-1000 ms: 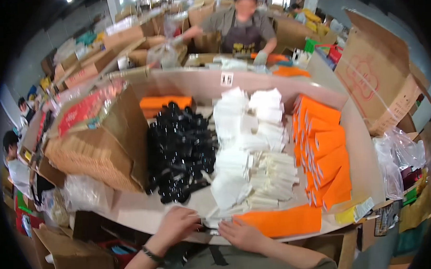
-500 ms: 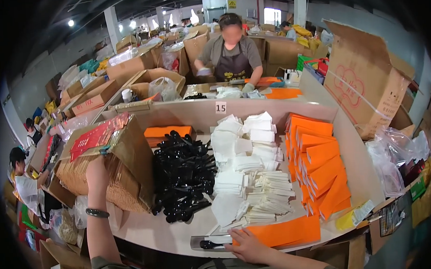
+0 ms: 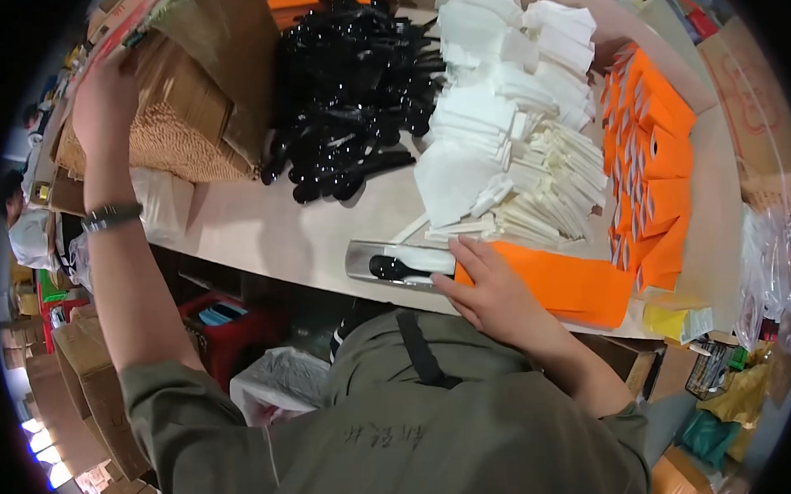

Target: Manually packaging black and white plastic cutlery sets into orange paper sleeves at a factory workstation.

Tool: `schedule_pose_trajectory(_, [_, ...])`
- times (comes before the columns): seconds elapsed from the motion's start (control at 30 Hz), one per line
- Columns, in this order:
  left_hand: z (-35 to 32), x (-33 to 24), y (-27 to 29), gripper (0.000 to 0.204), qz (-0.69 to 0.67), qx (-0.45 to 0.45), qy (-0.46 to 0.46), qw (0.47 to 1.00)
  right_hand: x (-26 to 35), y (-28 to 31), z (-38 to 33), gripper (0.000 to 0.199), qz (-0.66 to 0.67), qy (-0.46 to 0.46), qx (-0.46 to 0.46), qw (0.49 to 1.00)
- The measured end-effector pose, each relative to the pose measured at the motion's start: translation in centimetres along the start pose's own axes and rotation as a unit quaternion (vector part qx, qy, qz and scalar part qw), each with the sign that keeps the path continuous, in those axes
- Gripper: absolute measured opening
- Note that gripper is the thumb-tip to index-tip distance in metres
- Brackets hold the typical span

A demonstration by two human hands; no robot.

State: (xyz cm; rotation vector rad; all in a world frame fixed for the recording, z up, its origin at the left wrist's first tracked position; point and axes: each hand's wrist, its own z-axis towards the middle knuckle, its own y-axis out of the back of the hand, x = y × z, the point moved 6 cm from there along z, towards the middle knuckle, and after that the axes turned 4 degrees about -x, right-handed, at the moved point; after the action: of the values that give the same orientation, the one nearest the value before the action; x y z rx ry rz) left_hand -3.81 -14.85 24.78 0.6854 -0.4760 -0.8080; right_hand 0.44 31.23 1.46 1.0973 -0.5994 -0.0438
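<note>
In the head view, a worker's left hand [image 3: 107, 102] is up at a carton [image 3: 222, 65] on the bench [image 3: 257, 219], its grip hidden from me; the right hand [image 3: 495, 294], fingers loosely spread, lies over an orange sleeve [image 3: 583, 290] beside a silver tray [image 3: 357, 261] holding a black spoon [image 3: 386, 267].

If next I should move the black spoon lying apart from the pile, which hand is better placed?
Probably the right hand: it rests on the orange packet near the black spoon; the left hand is farther, at the cardboard box.
</note>
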Motion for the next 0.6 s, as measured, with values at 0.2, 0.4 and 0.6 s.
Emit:
schedule_pose_trajectory(0.2, [-12.7,11.1,-2.3,0.036,-0.429,-0.012,0.231,0.873,0.2,-0.5,-0.6,0.04,0.028,-0.023,0.01,0.999])
schedule_pose_trajectory(0.4, [-32.4,-5.4,-4.2,0.011,-0.613,0.446,0.204,0.619,0.0,-0.5,-0.8,0.038,-0.007,-0.03,0.044,0.999])
schedule_pose_trajectory(0.6, [-30.8,-6.4,-6.2,0.013,-0.455,0.495,0.067,0.737,0.4,-0.3,-0.3,0.043,-0.017,-0.02,0.034,0.999])
